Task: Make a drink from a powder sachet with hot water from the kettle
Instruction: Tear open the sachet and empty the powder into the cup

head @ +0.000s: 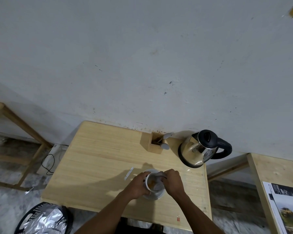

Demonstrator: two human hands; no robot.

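Note:
A white cup (154, 183) stands on a white saucer (155, 196) near the front of the wooden table (98, 159). Brownish drink shows inside the cup. My left hand (137, 184) wraps the cup's left side. Over the cup's right rim, my right hand (173, 182) pinches a thin utensil (160, 175) that dips into the cup and looks blurred. A steel kettle (199, 148) with a black lid and handle stands at the table's back right. A small white torn sachet strip (129, 173) lies just left of the saucer.
A wooden holder (155, 144) with white plastic cutlery stands by the wall, left of the kettle. A black bin (44, 218) with a silvery liner is on the floor at front left. Another table (277, 174) with printed sheets is at right. A cable lies at left.

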